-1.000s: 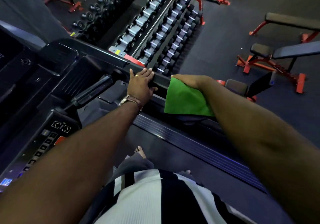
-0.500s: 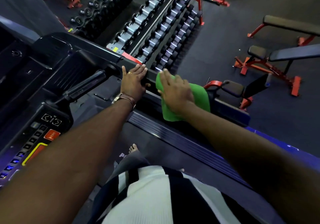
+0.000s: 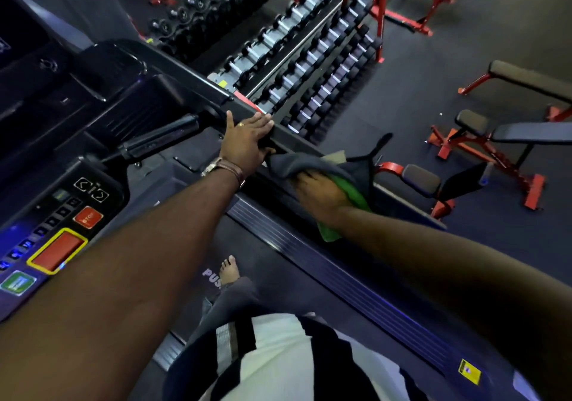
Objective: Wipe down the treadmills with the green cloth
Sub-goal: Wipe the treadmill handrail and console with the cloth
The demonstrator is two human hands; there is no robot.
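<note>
I stand on a black treadmill, whose right handrail (image 3: 297,145) runs diagonally from the console toward the lower right. My left hand (image 3: 244,143) lies flat on the rail, fingers spread, a ring and a watch on it. Just to its right, my right hand (image 3: 318,193) presses the green cloth (image 3: 349,190) onto the rail. The cloth looks dark and blurred at its far end (image 3: 297,162) and hangs green below my wrist. The console (image 3: 55,215) with its red stop buttons is at the left.
A dumbbell rack (image 3: 309,60) stands just beyond the rail. Red-framed benches (image 3: 483,143) stand on the dark floor at the right. The treadmill belt (image 3: 263,276) and ribbed side step (image 3: 340,276) lie below, with my bare foot (image 3: 229,269) on the belt.
My right hand has slid the cloth down the rail to the right and turned over it. The cloth now looks partly dark and blurred. My left hand stays on the rail.
</note>
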